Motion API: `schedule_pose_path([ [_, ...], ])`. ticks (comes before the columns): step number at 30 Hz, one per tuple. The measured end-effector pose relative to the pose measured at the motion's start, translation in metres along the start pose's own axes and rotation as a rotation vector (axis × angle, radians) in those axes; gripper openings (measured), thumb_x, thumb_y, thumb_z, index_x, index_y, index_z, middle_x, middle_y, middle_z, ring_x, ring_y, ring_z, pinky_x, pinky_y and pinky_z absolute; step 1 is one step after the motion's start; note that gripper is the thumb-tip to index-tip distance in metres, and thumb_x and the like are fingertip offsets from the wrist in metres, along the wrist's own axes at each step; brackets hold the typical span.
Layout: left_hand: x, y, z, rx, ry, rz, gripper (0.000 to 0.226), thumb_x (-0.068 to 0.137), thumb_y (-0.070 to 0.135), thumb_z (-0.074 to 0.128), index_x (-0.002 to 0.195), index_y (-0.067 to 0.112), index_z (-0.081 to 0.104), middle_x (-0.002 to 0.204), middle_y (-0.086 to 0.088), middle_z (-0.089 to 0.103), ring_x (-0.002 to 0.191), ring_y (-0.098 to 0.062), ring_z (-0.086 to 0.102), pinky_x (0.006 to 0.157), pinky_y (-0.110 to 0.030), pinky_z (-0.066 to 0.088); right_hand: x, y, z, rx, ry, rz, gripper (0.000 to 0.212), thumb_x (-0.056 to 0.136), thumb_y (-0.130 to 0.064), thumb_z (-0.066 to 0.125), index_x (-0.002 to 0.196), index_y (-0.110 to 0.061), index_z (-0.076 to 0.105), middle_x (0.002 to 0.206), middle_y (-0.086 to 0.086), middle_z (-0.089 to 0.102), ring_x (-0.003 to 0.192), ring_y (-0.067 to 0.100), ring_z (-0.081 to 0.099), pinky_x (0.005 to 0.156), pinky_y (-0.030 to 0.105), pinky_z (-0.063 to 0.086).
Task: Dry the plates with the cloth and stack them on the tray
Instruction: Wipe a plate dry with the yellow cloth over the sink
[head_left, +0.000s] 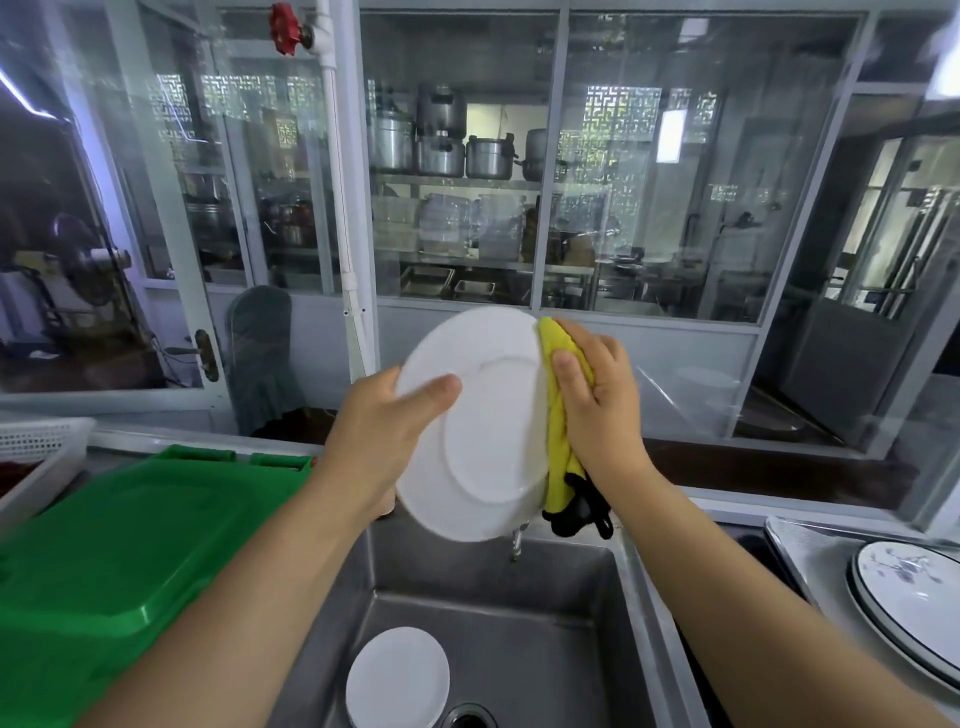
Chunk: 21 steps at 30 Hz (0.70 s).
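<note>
A white plate (483, 431) is held upright above the sink, its underside facing me. My left hand (384, 421) grips its left rim, thumb on the underside. My right hand (597, 395) holds a yellow cloth (558, 415) with a black edge against the plate's right rim, thumb pinching the cloth. The plate's far face is hidden. Another white plate (397, 675) lies in the steel sink (545, 623). At the right, patterned plates with dark rims (909, 592) are stacked on a metal tray (789, 540).
A green plastic crate lid (119, 561) fills the counter to the left, with a white basket (36, 452) behind it. A tap spout (515, 545) pokes out under the held plate. Glass partitions stand behind the counter.
</note>
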<state>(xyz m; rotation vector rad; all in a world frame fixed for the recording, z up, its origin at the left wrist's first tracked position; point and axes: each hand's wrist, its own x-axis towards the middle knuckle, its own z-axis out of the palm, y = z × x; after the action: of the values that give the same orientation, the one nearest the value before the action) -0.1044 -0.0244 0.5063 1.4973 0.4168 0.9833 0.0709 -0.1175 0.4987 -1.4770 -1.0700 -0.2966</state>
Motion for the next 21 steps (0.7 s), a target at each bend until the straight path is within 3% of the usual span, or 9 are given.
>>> schedule_pose_path([
  [2,0.0,0.001,-0.003,-0.099,0.05,0.0,0.014,0.083,0.023,0.069,0.077,0.032,0.076,0.084,0.0,0.075,0.075,-0.019,0.072,0.064,-0.037,0.058,-0.013,0.006,0.003,-0.018,0.038,0.017,0.035,0.099,-0.022,0.046,0.133,-0.019,0.051,0.106,-0.01,0.041,0.097,-0.015,0.042,0.084,-0.003,0.028],
  [4,0.001,0.002,-0.004,-0.189,0.096,-0.002,0.014,0.083,0.022,0.068,0.078,0.031,0.077,0.085,-0.001,0.075,0.075,-0.018,0.072,0.058,-0.032,0.057,-0.028,0.01,0.008,-0.066,0.081,0.016,0.037,0.098,-0.027,0.043,0.133,-0.017,0.049,0.108,-0.008,0.039,0.101,-0.001,0.044,0.089,0.005,0.03],
  [6,0.004,0.001,-0.008,-0.257,0.151,-0.011,0.014,0.084,0.021,0.068,0.079,0.03,0.077,0.087,-0.001,0.075,0.077,-0.018,0.072,0.058,-0.031,0.057,-0.044,0.011,0.014,-0.097,0.1,0.033,0.042,0.095,-0.032,0.039,0.133,-0.016,0.046,0.112,-0.007,0.037,0.105,0.011,0.044,0.091,0.012,0.03],
  [9,0.009,-0.002,-0.009,-0.358,0.206,-0.017,0.01,0.087,0.024,0.065,0.091,0.024,0.075,0.091,-0.001,0.075,0.081,-0.019,0.072,0.061,-0.033,0.056,-0.061,0.006,0.024,-0.123,0.132,-0.008,0.043,0.091,-0.025,0.043,0.132,-0.011,0.047,0.116,-0.005,0.034,0.11,0.022,0.044,0.095,0.023,0.033],
  [12,0.013,-0.009,-0.004,-0.498,0.258,-0.048,0.017,0.09,0.026,0.061,0.105,0.02,0.067,0.098,-0.002,0.075,0.087,-0.019,0.071,0.063,-0.032,0.057,-0.076,-0.003,0.035,-0.257,0.164,-0.173,0.044,0.086,-0.014,0.054,0.13,-0.013,0.046,0.115,0.01,0.045,0.102,0.032,0.049,0.087,0.037,0.045],
  [15,0.015,-0.016,0.004,-0.583,0.296,-0.136,0.027,0.091,0.029,0.059,0.116,0.019,0.062,0.105,-0.005,0.073,0.094,-0.023,0.07,0.068,-0.037,0.057,-0.082,-0.01,0.043,-0.465,0.135,-0.406,0.039,0.086,-0.02,0.057,0.123,-0.016,0.051,0.108,0.019,0.057,0.084,0.034,0.054,0.074,0.038,0.048],
  [18,0.012,-0.024,0.012,-0.61,0.268,-0.261,0.031,0.091,0.032,0.06,0.119,0.019,0.061,0.104,-0.008,0.073,0.087,-0.024,0.071,0.06,-0.036,0.057,-0.076,-0.018,0.05,-0.565,0.081,-0.55,0.032,0.081,-0.022,0.064,0.112,-0.015,0.069,0.103,0.016,0.064,0.075,0.034,0.057,0.065,0.039,0.05],
  [21,0.007,-0.028,0.013,-0.602,0.219,-0.299,0.029,0.088,0.036,0.064,0.111,0.018,0.066,0.094,-0.009,0.074,0.076,-0.025,0.073,0.055,-0.036,0.055,-0.076,-0.019,0.059,-0.577,0.057,-0.655,0.036,0.076,-0.02,0.073,0.112,-0.021,0.07,0.11,0.008,0.06,0.081,0.031,0.055,0.067,0.037,0.048],
])
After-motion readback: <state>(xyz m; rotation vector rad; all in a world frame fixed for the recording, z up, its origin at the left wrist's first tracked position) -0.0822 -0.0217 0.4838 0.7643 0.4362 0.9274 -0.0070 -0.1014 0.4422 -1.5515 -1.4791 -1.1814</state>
